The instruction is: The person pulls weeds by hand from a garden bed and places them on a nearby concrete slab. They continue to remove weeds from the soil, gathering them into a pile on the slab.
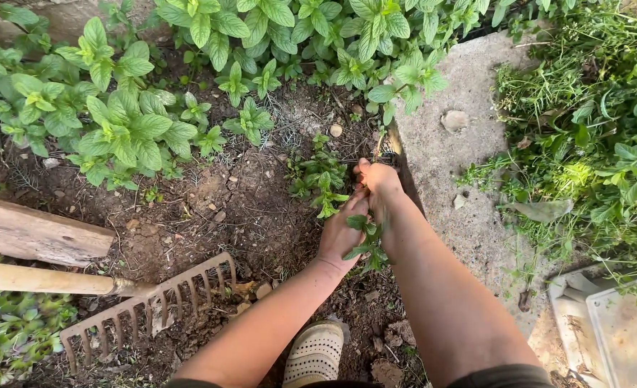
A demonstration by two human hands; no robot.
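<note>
Head view: both hands, left hand (342, 231) and right hand (378, 185), closed on leafy green mint sprigs (365, 241) over bare soil (246, 208).

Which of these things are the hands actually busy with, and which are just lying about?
In hand:
- left hand and right hand, close together over the soil
- leafy green sprigs held between them
- small low plant just beside them

Lying about:
- rake with wooden handle
- wooden plank
- concrete slab
- pale tray
- perforated clog
</note>
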